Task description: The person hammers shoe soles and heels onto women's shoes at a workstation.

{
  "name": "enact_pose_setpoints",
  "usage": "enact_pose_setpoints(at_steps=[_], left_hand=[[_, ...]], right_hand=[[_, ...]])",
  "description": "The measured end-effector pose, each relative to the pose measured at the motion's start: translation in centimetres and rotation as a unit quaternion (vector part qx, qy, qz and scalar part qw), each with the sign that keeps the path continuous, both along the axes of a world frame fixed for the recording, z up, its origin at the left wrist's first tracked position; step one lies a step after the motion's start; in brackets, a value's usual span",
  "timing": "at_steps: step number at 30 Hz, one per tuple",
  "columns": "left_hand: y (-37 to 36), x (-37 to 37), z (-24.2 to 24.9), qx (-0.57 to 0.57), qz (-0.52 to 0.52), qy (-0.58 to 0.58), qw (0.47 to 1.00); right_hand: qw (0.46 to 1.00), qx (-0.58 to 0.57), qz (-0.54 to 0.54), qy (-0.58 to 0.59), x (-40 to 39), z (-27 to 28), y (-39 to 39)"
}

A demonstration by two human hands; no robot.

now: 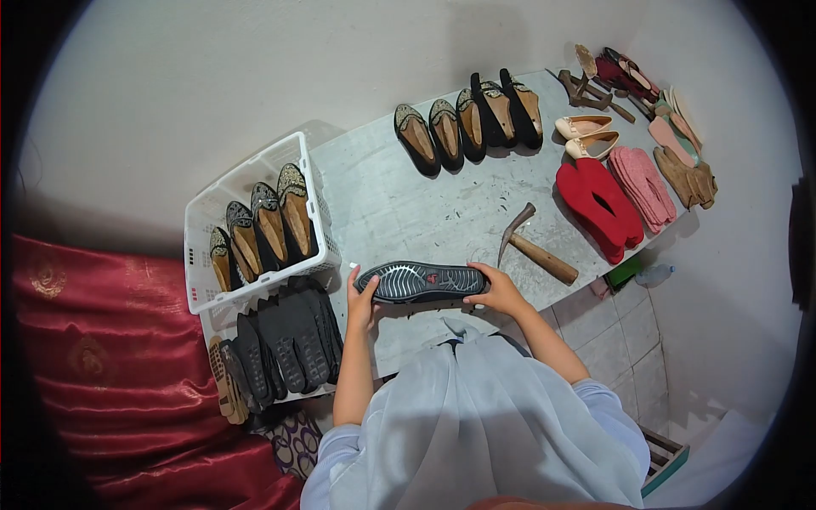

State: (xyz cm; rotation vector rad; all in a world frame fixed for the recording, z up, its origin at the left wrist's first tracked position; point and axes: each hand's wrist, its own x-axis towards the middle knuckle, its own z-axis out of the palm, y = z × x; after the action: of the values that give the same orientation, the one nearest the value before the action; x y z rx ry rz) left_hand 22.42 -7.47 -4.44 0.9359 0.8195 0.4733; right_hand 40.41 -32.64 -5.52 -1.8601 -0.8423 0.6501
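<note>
A black shoe (422, 282) is held sole up over the near side of the table, its patterned tread facing me. My left hand (363, 299) grips one end, thumb across the sole. At the other end, my right hand (497, 291) is closed round the shoe. Just beyond my right hand lies a hammer (541, 255) with a wooden handle and a curved metal head. To the left of my left hand, dark shoe soles (289, 340) are stacked at the table edge. The shoe's upper is hidden beneath it.
A white plastic basket (194, 255) with several patterned shoes stands at the left of the table (374, 195). More black shoes (446, 136) line the back. Red pieces (595, 204), cream flats (586, 138) and tools (586, 89) occupy the right side. Red cloth (110, 357) hangs at left.
</note>
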Motion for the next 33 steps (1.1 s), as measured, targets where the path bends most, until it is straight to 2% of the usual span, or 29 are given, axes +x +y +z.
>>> enact_pose_setpoints(at_steps=[1, 7, 15, 17, 20, 23, 27, 31, 33], left_hand=[[0.0, 0.0, -0.2, -0.032, 0.005, 0.014, 0.999], [-0.3, -0.1, -1.3, -0.011, -0.008, 0.001, 1.000], [-3.3, 3.0, -1.5, -0.019, -0.021, -0.021, 0.999], [-4.1, 3.5, -1.9, -0.039, 0.008, -0.024, 0.999], [-4.9, 4.0, -1.7, -0.048, 0.052, -0.032, 0.997], [-5.2, 4.6, -1.7, -0.055, 0.087, -0.021, 0.994], [-6.1, 5.2, -2.9, -0.038, 0.119, -0.018, 0.992], [-7.4, 5.2, -2.5, -0.061, 0.144, -0.083, 0.984], [-8.0, 5.5, -2.1, -0.052, 0.152, -0.072, 0.984]], right_hand=[[1.000, 0.003, -0.009, 0.015, 0.0, -0.1, 0.0], [0.999, -0.001, -0.001, 0.032, 0.5, 0.0, -0.5], [0.999, -0.030, -0.015, -0.004, 4.1, 0.6, -2.9], [0.999, -0.029, -0.015, 0.009, 4.7, -0.8, -3.6], [0.999, -0.017, -0.043, 0.020, 4.2, 1.5, -3.8], [1.000, -0.004, -0.003, 0.000, 4.8, 0.0, -4.0], [1.000, 0.010, 0.017, -0.004, 4.8, 0.8, -4.3], [1.000, 0.015, 0.027, -0.005, 5.0, -0.1, -4.6], [0.999, 0.030, 0.025, -0.012, 4.8, -0.5, -4.7]])
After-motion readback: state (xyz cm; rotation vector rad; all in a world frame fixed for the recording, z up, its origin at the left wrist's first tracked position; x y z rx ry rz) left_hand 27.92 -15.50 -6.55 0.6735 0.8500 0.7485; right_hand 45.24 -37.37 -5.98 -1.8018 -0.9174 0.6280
